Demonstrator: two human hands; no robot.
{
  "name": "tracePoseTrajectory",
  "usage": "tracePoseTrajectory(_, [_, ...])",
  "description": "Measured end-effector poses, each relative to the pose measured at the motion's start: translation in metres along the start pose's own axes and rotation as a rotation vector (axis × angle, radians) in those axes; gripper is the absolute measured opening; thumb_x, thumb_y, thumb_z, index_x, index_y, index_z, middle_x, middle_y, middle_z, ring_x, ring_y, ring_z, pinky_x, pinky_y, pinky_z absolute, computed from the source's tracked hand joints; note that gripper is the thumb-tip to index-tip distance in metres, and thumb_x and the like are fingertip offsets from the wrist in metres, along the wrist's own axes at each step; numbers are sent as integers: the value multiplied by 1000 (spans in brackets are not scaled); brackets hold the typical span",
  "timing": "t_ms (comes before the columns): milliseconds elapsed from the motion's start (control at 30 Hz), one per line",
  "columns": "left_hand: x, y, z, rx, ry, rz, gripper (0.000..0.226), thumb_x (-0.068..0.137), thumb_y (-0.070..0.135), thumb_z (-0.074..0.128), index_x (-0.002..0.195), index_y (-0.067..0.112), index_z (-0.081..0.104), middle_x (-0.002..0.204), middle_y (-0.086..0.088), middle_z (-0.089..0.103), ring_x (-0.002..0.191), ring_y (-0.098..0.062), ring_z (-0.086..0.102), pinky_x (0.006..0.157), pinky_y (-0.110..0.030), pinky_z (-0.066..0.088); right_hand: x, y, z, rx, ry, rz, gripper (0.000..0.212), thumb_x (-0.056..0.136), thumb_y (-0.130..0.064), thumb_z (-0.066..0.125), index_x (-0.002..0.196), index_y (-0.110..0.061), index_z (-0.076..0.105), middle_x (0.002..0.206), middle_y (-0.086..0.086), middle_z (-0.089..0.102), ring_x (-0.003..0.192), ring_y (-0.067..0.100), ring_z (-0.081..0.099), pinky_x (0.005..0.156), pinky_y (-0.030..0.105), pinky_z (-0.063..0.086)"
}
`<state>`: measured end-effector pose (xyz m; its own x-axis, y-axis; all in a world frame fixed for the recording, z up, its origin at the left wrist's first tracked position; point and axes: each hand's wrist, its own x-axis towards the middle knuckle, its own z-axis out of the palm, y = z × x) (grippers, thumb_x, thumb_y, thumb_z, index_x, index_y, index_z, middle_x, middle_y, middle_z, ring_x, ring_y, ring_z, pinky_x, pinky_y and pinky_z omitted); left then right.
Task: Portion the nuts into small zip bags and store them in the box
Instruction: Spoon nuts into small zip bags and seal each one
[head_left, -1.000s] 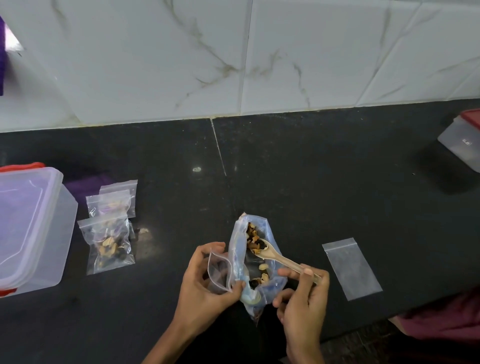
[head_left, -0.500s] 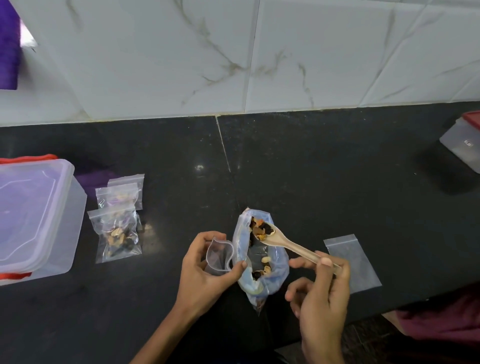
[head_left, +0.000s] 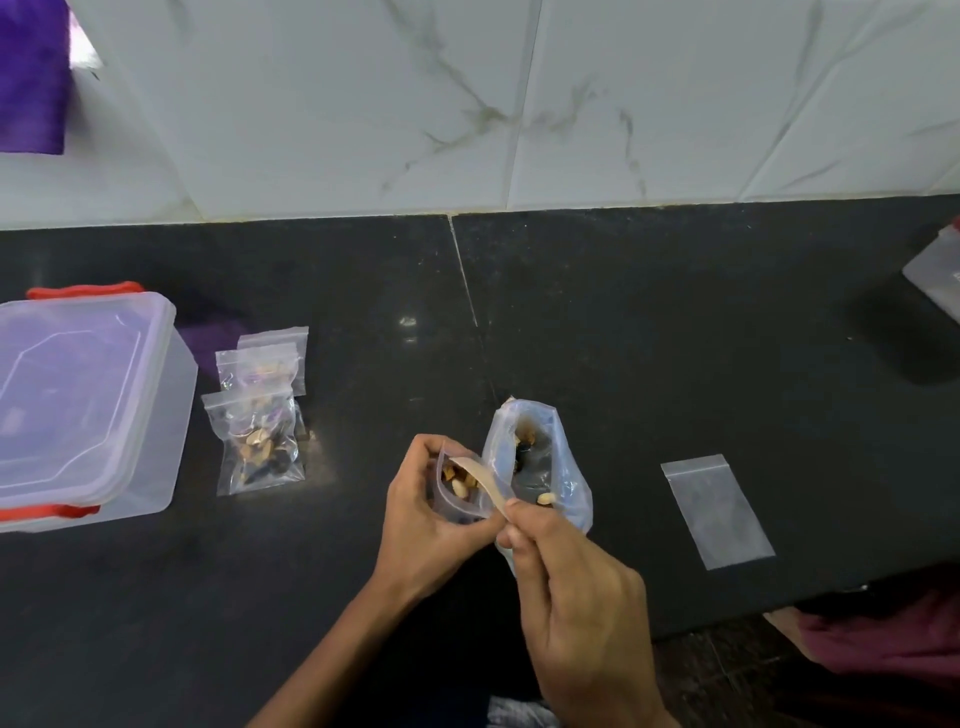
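A small zip bag (head_left: 453, 488) was gripped open by the curled left hand (head_left: 426, 512), and a wooden spoon (head_left: 480, 480) of nuts, pinched by the right hand (head_left: 566, 587), was tipped into it. The nut pouch (head_left: 540, 462) stood just beside (touching both hands); filled bags (head_left: 257, 431) lay near the box (head_left: 88, 400).

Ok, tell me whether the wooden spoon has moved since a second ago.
Yes. The wooden spoon has swung left, out of the big nut bag standing on the counter, and its bowl now tips nuts into the small zip bag held in the left hand.
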<state>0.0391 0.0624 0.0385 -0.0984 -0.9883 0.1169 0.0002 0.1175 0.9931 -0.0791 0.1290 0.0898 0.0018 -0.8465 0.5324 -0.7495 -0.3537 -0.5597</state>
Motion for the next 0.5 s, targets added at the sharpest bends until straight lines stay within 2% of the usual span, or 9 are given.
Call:
tracePoseTrajectory(100, [0, 0, 0, -27, 0, -16, 56, 49, 25, 80, 93, 16, 47, 88, 13, 60, 73, -3, 58, 66, -19, 48, 2, -1, -1, -13, 15, -13, 17, 98, -28, 41, 107, -23, 56, 85, -8, 72, 72, 0, 65, 60, 17, 54])
tracePoseTrajectory(167, [0, 1, 0, -44, -9, -38, 61, 46, 25, 81, 94, 22, 43, 89, 15, 58, 72, -3, 57, 63, -21, 48, 1, -2, 0, -4, 46, -7, 16, 97, -27, 43, 106, -23, 56, 83, -9, 71, 71, 0, 65, 59, 17, 53])
tracePoseTrajectory(367, [-1, -3, 0, -7, -6, -3, 55, 57, 26, 80, 95, 12, 42, 86, 11, 59, 70, -4, 58, 62, -21, 48, -1, 1, 1, -8, 61, -17, 15, 96, -26, 46, 106, -23, 57, 83, -6, 71, 71, 5, 65, 59, 21, 53])
tracePoseTrajectory(500, [0, -1, 1, 29, 14, 32, 46, 66, 25, 79, 93, 14, 44, 83, 5, 61, 69, -7, 59, 63, -17, 48, -5, 4, 3, 9, 81, -33, 17, 93, -23, 50, 108, -22, 58, 82, -4, 71, 71, 7, 65, 57, 23, 53])
